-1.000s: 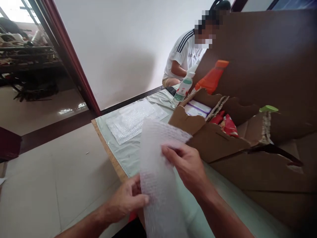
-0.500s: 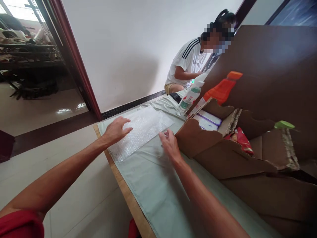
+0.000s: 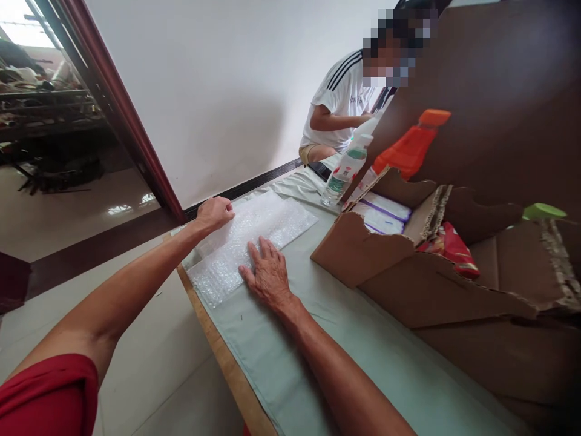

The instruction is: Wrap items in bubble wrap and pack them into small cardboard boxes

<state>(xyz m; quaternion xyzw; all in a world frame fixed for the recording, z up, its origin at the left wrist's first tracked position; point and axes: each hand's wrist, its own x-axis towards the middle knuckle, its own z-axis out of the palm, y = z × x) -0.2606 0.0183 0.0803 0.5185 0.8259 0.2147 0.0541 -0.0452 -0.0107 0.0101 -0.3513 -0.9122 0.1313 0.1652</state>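
A sheet of clear bubble wrap [image 3: 218,275] lies on the pale green cloth at the table's far left end, with what looks like an upper layer over part of it. At its left far edge, the fingers of my left hand [image 3: 214,214] are pinched together on the wrap. My right hand [image 3: 267,275] rests palm down at the near edge of the sheet, fingers spread and the fingertips on the wrap. It grips nothing.
To the right stands a cardboard box [image 3: 390,272] with torn edges, holding white-and-purple packs [image 3: 384,215] and a red packet [image 3: 454,251]. Behind it are a water bottle [image 3: 347,172] and an orange bottle [image 3: 411,148]. A person in a white shirt [image 3: 333,97] sits beyond the table.
My left hand has moved up and away and closed on the wrap's edge. My right hand has moved left from beside the box and flattened onto the wrap.
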